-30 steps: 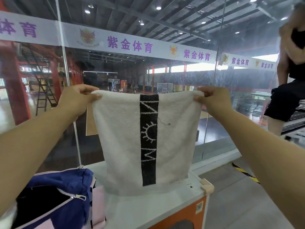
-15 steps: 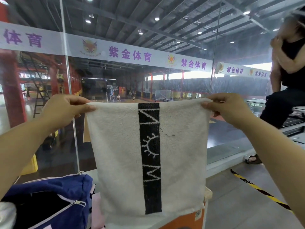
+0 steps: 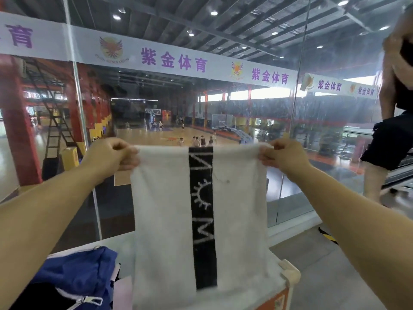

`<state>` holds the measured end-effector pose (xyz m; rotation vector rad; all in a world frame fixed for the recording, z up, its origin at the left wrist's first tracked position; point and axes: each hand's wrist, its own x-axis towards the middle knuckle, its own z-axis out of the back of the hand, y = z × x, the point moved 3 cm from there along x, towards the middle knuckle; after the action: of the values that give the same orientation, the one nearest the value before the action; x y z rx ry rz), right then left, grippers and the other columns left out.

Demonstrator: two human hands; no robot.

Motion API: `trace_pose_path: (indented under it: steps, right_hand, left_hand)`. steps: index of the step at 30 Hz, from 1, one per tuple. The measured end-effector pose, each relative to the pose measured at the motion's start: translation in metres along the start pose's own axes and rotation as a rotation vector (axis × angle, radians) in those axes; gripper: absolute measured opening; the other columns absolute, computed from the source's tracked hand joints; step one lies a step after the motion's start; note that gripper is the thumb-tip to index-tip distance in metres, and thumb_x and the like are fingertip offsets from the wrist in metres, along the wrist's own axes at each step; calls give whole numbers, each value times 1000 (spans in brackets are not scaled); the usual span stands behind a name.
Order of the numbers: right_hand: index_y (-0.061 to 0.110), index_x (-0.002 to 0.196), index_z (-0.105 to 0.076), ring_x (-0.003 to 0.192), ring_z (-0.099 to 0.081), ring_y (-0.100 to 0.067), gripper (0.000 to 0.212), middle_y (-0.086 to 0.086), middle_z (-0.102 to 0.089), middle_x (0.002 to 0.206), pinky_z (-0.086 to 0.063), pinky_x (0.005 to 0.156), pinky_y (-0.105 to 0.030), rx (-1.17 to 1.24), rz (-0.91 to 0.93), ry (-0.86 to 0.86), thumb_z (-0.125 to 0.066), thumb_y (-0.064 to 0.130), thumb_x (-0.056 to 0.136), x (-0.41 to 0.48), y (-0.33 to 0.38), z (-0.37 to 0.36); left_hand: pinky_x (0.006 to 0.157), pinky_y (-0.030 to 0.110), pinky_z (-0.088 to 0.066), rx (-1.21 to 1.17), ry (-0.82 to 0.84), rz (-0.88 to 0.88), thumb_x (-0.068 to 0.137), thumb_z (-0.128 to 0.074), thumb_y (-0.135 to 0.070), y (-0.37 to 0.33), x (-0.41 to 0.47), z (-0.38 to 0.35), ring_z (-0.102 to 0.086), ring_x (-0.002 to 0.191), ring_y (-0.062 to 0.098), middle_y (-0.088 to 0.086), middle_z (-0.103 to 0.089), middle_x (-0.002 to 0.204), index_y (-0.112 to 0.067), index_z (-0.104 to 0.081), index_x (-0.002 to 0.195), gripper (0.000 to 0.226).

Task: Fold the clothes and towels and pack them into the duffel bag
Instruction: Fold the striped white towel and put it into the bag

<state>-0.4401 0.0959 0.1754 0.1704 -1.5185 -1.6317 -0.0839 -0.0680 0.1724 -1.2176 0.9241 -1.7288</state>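
Left hand (image 3: 111, 154), right hand (image 3: 288, 156): pinching top corners of white towel (image 3: 161, 220). Folding step; next I'd bring both corners together evenly.

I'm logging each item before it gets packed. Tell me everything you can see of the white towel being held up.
The white towel looks like thick terry cloth, with a black band of white woven marks running down its middle and a loose dark thread beside it. It hangs upright, spread flat. The left hand pinches its top left corner, the right hand its top right. Its lower edge hangs by the table; contact unclear.
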Motion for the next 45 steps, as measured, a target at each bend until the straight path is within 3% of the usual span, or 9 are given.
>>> trace_pose_path:
  steps: [2,6,12,16,19,23,28,35,45]
  right_hand:
    - [24,64,-65,72,-66,-31,14,-9,-68,71,-57,72,-43,-79,112,-101,-72,26,77,13,10,3]
    - [28,81,-67,89,-67,-25,11,-4,-71,88,-54,85,-44,27,229,-169,-69,37,77,16,15,12]
    - [20,78,-69,67,-62,-3,9,1,-65,73,-52,70,-28,-74,103,86,-72,12,81,-42,-71,22]
    - [9,82,-69,85,-68,-27,3,-14,-69,85,-57,78,-37,-144,-106,346,-71,10,82,-107,-146,20]
    - [17,80,-70,81,-65,-20,3,-1,-70,83,-51,75,-29,-174,-147,432,-71,16,83,-146,-170,22]
    - [6,82,-65,77,-62,-20,60,-9,-67,82,-51,74,-37,-31,-162,406,-76,60,60,-169,-173,26]
    - [6,82,-63,69,-58,-23,18,-10,-64,79,-50,59,-37,-21,-204,339,-66,22,87,-161,-177,16]
    - [18,79,-63,73,-58,-21,14,-3,-67,79,-42,61,-29,-264,-248,189,-62,28,88,-112,-207,-24]
    - [13,81,-59,77,-55,-24,15,1,-60,74,-39,59,-28,-452,-343,274,-60,26,88,-56,-254,-82]
  left_hand:
    - [66,20,-59,-145,-92,-103,88,-60,-10,-15,11,-1,-71,65,10,13,-67,89,-14,-60,81,9]
    - [71,17,-57,-274,-158,-214,86,-64,-9,-35,0,1,-68,80,14,6,-66,86,-15,-62,80,8]
    - [57,3,-49,29,-3,-61,80,-69,-7,30,-84,-11,-65,62,-3,2,-70,78,-15,-69,79,8]
    - [47,3,-41,332,246,39,75,-75,-10,90,-147,-22,-61,54,-5,-7,-71,63,-22,-74,70,13]
    - [55,6,-46,344,430,108,77,-74,-5,120,-174,-26,-65,64,2,-10,-72,73,-21,-73,69,18]
    - [68,9,-47,232,559,156,77,-70,-21,133,-188,-31,-65,75,4,-3,-72,85,-21,-70,77,1]
    - [69,33,-53,13,347,290,88,-59,-15,147,-172,-45,-63,71,19,15,-71,79,-2,-59,94,15]
    - [68,37,-42,356,96,185,94,-51,-25,183,-121,-85,-55,79,26,6,-62,83,-18,-52,85,12]
    - [71,35,-34,602,200,289,97,-42,-23,244,-57,-128,-50,82,29,10,-57,87,-11,-47,88,16]
